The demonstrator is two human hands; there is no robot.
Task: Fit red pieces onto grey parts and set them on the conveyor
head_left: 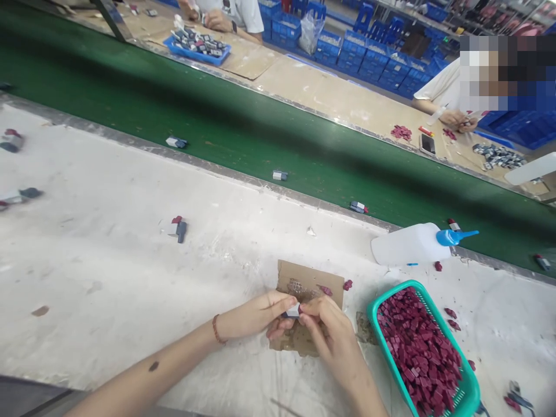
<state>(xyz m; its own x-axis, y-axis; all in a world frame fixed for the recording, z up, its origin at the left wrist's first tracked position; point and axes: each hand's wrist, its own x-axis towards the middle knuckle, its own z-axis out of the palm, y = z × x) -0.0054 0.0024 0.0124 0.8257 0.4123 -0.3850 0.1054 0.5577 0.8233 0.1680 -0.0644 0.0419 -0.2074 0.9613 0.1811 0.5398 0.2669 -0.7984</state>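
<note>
Between my two hands, above a piece of brown cardboard (310, 275), is a small grey-and-white plastic part (293, 311). My left hand (273, 315) pinches it from the left with thumb and fingers. At its right end, my right hand (328, 327) presses a small dark red piece (300, 309), mostly covered by the fingertips. Another dark red piece (325, 291) lies on the cardboard just beyond my fingers. To the right of my right hand stands a green basket (374, 315) full of dark red pieces (419, 353).
A white bottle with a blue nozzle (410, 244) lies near the table's far edge. Beyond runs a green conveyor belt (226, 136) carrying several small parts. Across it, two people work beside a blue tray (197, 55). A grey-and-red part (178, 229) rests on my table (108, 260).
</note>
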